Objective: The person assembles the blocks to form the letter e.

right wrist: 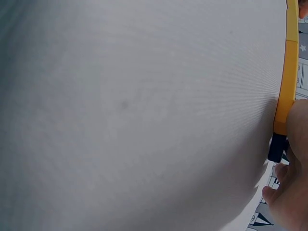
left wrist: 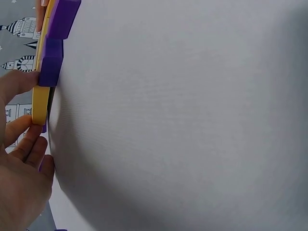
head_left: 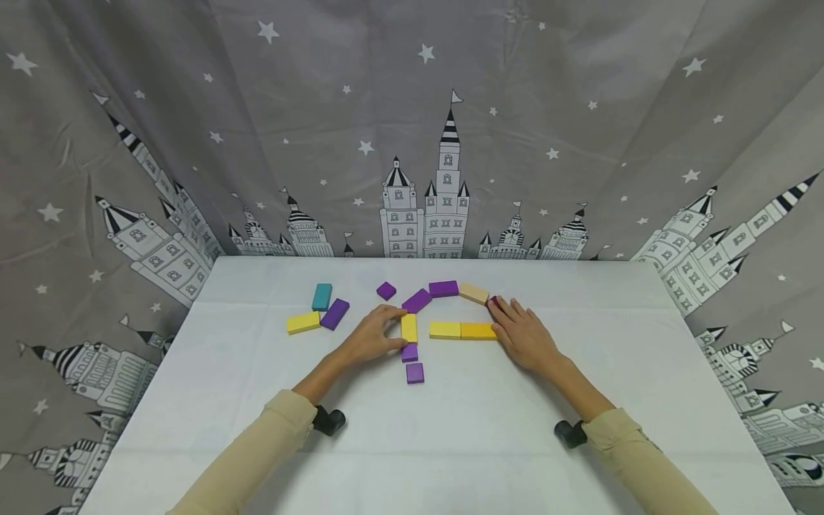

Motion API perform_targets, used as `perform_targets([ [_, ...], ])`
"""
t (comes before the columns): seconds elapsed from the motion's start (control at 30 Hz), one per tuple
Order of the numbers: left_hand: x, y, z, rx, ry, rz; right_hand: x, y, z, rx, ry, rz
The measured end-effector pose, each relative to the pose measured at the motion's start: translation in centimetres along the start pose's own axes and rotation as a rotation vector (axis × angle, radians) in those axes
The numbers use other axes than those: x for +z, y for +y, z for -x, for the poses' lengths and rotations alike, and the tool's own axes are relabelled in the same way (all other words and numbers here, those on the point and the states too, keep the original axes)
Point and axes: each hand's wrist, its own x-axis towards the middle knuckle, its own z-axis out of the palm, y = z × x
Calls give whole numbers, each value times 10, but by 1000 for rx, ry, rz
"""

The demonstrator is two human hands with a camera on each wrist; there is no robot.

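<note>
In the head view my left hand [head_left: 375, 335] pinches a yellow block [head_left: 408, 328] between thumb and fingers; its lower end meets a purple block [head_left: 409, 352], with a purple square [head_left: 415, 373] below. The left wrist view shows the thumb and fingertips at the ends of that yellow block [left wrist: 40, 107]. My right hand [head_left: 528, 336] lies palm down, fingers extended over a dark block [head_left: 494, 302], beside the right end of an orange block [head_left: 478, 330]. A yellow block [head_left: 445, 330] adjoins the orange one. Above, a purple block [head_left: 443, 289] and a tan block [head_left: 473, 293] form an arc.
Left of my left hand lie a teal block [head_left: 322, 297], a purple block [head_left: 335, 314] and a yellow block [head_left: 303, 322]. A small purple block [head_left: 386, 290] sits near the arc. A grey castle-print curtain [head_left: 412, 129] stands behind the white table [head_left: 450, 458].
</note>
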Motion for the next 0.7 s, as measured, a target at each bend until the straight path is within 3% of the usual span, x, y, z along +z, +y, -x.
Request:
perform_targets([
  [0.4, -1, -2, 1, 7, -4, 14, 0, 0, -1, -8, 14, 3],
  [0.7, 4, -5, 12, 57, 75, 50, 1, 1, 0, -3, 19, -9],
])
